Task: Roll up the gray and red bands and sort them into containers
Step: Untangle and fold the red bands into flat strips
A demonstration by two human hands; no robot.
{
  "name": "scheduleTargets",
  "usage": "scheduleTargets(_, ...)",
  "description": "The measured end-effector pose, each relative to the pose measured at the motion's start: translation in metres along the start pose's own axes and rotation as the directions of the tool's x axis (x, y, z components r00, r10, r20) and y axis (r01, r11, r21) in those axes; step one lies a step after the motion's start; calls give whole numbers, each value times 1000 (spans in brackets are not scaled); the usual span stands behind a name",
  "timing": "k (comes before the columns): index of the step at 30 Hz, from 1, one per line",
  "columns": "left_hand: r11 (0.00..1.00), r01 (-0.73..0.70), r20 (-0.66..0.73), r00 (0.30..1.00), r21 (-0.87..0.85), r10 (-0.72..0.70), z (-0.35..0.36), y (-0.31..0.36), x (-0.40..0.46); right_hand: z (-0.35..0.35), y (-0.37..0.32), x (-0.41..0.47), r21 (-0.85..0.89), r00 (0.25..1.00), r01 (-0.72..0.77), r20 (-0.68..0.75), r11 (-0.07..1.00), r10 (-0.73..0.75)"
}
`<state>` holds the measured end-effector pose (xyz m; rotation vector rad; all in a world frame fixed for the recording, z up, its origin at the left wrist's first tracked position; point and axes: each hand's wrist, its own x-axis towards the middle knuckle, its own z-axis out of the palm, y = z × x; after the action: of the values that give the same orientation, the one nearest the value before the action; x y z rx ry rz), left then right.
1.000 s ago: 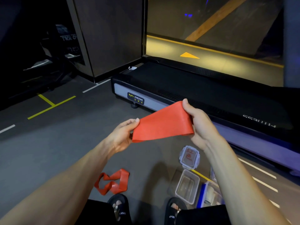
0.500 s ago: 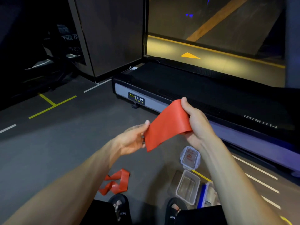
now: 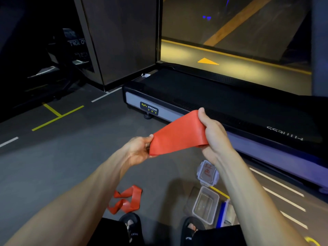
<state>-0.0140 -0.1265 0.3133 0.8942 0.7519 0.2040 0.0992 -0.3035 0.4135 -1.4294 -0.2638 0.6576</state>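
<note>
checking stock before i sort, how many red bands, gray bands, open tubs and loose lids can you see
Red bands: 2, one held between left hand and right hand, one on the floor
Gray bands: 0 in view
Open clear tubs: 1
Loose clear lids: 1
Total: 4
A blue-edged container is mostly hidden, not counted.

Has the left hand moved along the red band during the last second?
Yes. The left hand has shifted right, toward the treadmill logo plate, shortening the red band.
</note>
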Motion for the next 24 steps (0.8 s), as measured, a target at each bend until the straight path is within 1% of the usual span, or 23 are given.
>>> scheduleTargets(5, 999, 12, 20, 1000, 46, -13, 1, 2, 2, 1, -2, -3, 7, 998, 16, 56, 1000, -17)
scheduleTargets(7, 1000, 8, 47, 999, 12, -8, 1, 2, 1, 0, -3, -3, 7, 998, 26, 64, 1000, -26)
scheduleTargets(9, 1000, -18, 66, 998, 11, 17, 0, 4, 0, -2, -3, -3, 18, 998, 41, 41, 999, -42)
scheduleTargets(12, 994, -93, 19, 996, 64, 91, -5, 6, 2, -5, -3, 0, 20, 998, 57, -12, 998, -57)
scheduleTargets(14, 991, -121, -2, 993, 47, 122, -7, 7, 3, -7, 0, 2, 5, 998, 50, -26, 999, -50)
scheduleTargets(16, 992, -119, 3, 993, 31, 119, -8, 8, 2, -8, 2, 4, -8, 999, 37, -22, 999, -37)
scheduleTargets(19, 993, -107, -3, 994, 56, 108, -10, 11, 1, -9, 2, 5, -8, 1000, 12, 16, 1000, -12)
scheduleTargets(22, 993, -100, -64, 993, 59, 103, -12, 12, 3, -9, 5, 5, 23, 997, -7, 79, 1000, 5)
scheduleTargets(24, 987, -118, -123, 984, 110, 132, -11, 11, 7, -8, 7, 2, 54, 989, -38, 142, 998, 30)
